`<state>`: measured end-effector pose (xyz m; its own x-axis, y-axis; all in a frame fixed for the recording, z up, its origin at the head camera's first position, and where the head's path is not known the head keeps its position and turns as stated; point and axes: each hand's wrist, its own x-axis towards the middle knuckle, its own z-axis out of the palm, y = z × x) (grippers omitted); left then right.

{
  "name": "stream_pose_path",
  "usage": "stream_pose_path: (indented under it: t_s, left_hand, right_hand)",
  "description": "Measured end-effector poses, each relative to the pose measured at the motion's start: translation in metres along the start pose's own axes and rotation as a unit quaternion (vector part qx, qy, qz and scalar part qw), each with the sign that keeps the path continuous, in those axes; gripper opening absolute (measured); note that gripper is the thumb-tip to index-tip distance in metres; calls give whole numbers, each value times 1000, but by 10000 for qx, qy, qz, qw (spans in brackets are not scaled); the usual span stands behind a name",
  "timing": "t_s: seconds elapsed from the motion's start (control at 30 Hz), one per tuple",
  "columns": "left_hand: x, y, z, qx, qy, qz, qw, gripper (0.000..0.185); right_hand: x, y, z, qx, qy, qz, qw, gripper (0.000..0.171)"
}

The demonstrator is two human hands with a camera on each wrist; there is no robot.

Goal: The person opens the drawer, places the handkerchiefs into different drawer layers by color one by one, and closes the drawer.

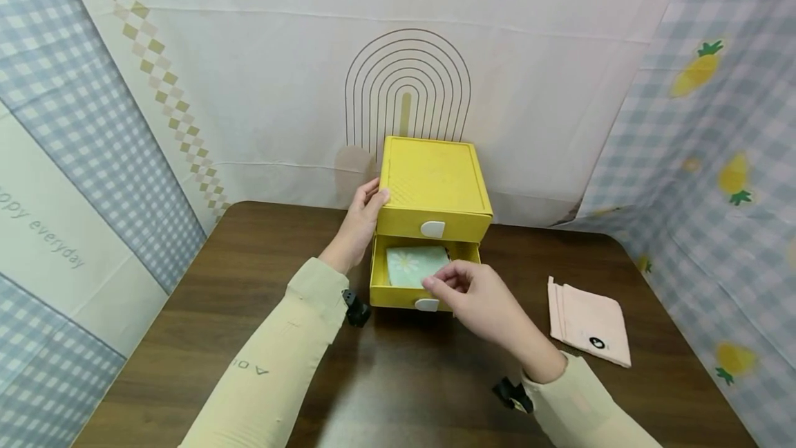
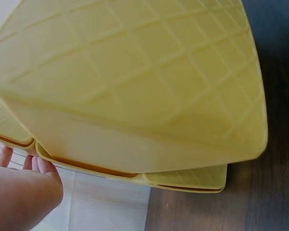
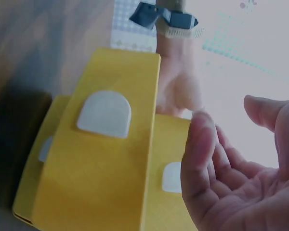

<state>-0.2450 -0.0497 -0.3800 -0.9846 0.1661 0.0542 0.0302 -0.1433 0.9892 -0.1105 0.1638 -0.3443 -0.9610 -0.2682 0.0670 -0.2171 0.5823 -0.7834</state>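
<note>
A yellow cabinet of drawers (image 1: 435, 175) stands at the back of the table, and its open drawer (image 1: 381, 265) sticks out under the upper one. Inside lies a pale green folded cloth (image 1: 417, 263) with a white daisy print. My left hand (image 1: 357, 227) rests against the cabinet's left side, thumb at the top edge; its fingertips touch the side in the left wrist view. Over the front of the pulled-out drawer is my right hand (image 1: 485, 296), loosely bent, thumb and fingers apart with nothing between them. A white handle tab (image 3: 105, 114) marks that drawer's front.
A folded pink cloth (image 1: 591, 327) with a round black label lies on the brown table (image 1: 249, 282), right of the cabinet. Behind the table hangs a pale curtain (image 1: 261, 88) with printed arches. Checked cloth (image 1: 659, 123) with pineapples borders the right side.
</note>
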Motion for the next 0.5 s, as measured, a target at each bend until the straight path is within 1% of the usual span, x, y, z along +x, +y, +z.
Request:
stream_pose_path:
  t_s: [0.13,0.2,0.27,0.37,0.5]
  left_hand:
    - [0,-1,0,30,42,17,10000,58]
    - [-1,-1,1,56,79,75,9999,59]
    - [-1,-2,1,79,75,64,9999,58]
    - [-2,-2,1,78,79,66,9999,59]
    - [-2,-1,1,48,73,67,9999,59]
  right_hand:
    - [-5,8,8,302,-671,249,9970,34]
    - [-6,15,12,329,-959,355,9942,35]
    - [-7,21,16,293,-1181,471,9915,37]
    - [-8,30,21,217,-1371,595,9885,42]
    - [-6,39,25,116,-1394,738,9874,46]
